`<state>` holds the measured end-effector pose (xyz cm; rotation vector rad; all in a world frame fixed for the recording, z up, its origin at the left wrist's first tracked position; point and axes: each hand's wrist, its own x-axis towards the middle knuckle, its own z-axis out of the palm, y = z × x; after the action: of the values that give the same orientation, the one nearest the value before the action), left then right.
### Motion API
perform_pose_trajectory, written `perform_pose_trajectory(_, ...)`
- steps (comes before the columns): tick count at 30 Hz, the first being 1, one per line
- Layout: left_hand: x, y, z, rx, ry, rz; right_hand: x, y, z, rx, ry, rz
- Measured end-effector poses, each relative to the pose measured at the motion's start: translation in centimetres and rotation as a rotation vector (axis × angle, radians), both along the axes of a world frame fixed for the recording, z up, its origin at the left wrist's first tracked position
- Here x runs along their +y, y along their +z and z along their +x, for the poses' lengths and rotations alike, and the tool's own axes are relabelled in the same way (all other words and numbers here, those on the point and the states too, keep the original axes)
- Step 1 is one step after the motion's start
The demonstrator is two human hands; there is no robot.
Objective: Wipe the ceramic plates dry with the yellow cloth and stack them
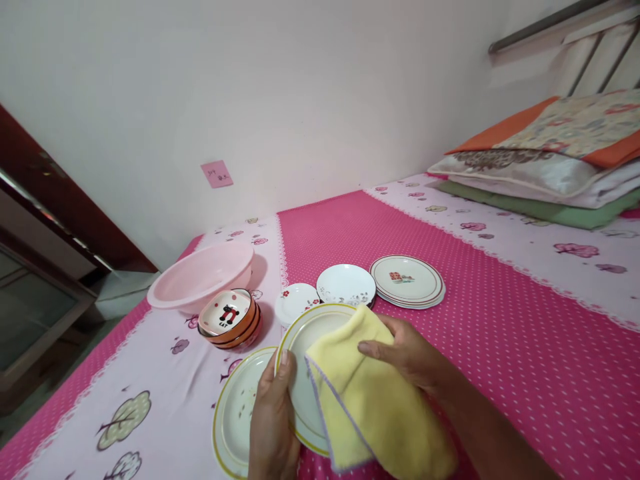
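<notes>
My left hand (275, 413) grips the left rim of a white plate (301, 380) with a yellow-green edge, thumb on its face. The plate is held up and tilted. In my right hand (400, 350) is a yellow cloth (360, 373) with purple stitched edging, pinched under the thumb and draped over the plate's right side. The fingers behind the cloth are partly hidden. Below and left, a matching plate (235, 407) lies on the bedspread, partly covered by my left hand. Beyond the held plate sit a small flowered plate (295, 303) and a white plate with grey flowers (346, 283).
A stack of oval plates (407, 280) lies to the right. Stacked cat-pattern bowls (230, 317) stand at the left beside a pink basin (200, 270). Folded bedding (545, 167) is piled at the far right on the pink bedspread (500, 300). A white wall (300, 100) rises behind.
</notes>
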<state>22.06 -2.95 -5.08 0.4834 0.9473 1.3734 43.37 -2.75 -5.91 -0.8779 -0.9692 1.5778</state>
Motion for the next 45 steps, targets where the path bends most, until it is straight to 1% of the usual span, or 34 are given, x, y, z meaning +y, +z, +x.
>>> perform_pose_trajectory(2, 0.2, -0.2, 0.0, -0.027, 0.086, -0.001, 0.0, -0.2, -0.5, 0.044, -0.001, -0.023)
perform_pose_trajectory(5, 0.2, -0.3, 0.4, -0.038, 0.249, -0.052, -0.2, -0.3, -1.5, 0.122, 0.015, -0.057)
perform_pose_trajectory(6, 0.1, -0.2, 0.7, -0.041, 0.286, -0.06, -0.3, -0.2, -2.0, 0.164, 0.024, -0.064)
perform_pose_trajectory(7, 0.0, -0.1, 1.0, -0.05, 0.3, -0.055, -0.4, -0.2, -2.4, 0.21, 0.032, -0.07)
perform_pose_trajectory(9, -0.3, 0.0, 1.5, -0.077, 0.286, -0.018, -0.5, -0.1, -3.1, 0.284, 0.032, -0.082)
perform_pose_trajectory(11, -0.6, 0.0, 1.7, -0.096, 0.255, 0.005, -0.5, -0.1, -3.2, 0.305, 0.006, -0.094)
perform_pose_trajectory(14, -0.6, -0.2, 1.3, -0.095, 0.19, 0.016, -0.4, -0.3, -2.1, 0.25, -0.017, -0.092)
perform_pose_trajectory(17, -0.5, 0.0, 0.1, -0.075, 0.034, 0.112, -0.4, -0.3, -0.3, 0.159, 0.006, -0.065)
perform_pose_trajectory(19, -0.5, 0.5, -0.6, -0.006, -0.093, 0.148, -0.6, -0.3, 0.7, 0.096, 0.035, -0.053)
perform_pose_trajectory(21, -0.7, 1.1, -1.0, 0.1, -0.207, 0.126, -0.7, -0.1, 1.1, 0.037, 0.073, -0.053)
perform_pose_trajectory(23, -1.0, 1.6, -1.0, 0.193, -0.278, 0.091, -0.9, 0.0, 1.1, 0.007, 0.111, -0.057)
perform_pose_trajectory(25, -1.1, 1.8, -0.7, 0.227, -0.291, 0.076, -0.9, 0.2, 0.8, 0.011, 0.141, -0.043)
perform_pose_trajectory(28, -0.9, 1.6, -0.3, 0.163, -0.237, 0.06, -0.9, 0.5, 0.3, 0.05, 0.155, -0.011)
perform_pose_trajectory(33, -0.5, 0.9, 0.0, 0.103, -0.086, 0.04, -0.8, 0.5, -0.8, 0.142, 0.086, -0.042)
perform_pose_trajectory(38, -0.7, 1.4, 0.7, 0.046, 0.097, 0.061, -0.5, 0.1, -2.5, 0.265, 0.031, -0.074)
perform_pose_trajectory(40, -0.9, 1.5, 1.3, 0.02, 0.165, 0.062, -0.4, -0.3, -3.4, 0.346, -0.006, -0.106)
perform_pose_trajectory(42, -1.1, 1.4, 2.0, -0.016, 0.205, 0.053, -0.4, -0.8, -4.4, 0.424, -0.021, -0.17)
perform_pose_trajectory(45, -1.3, 0.9, 2.8, -0.052, 0.224, 0.043, -0.4, -1.9, -5.6, 0.507, 0.019, -0.274)
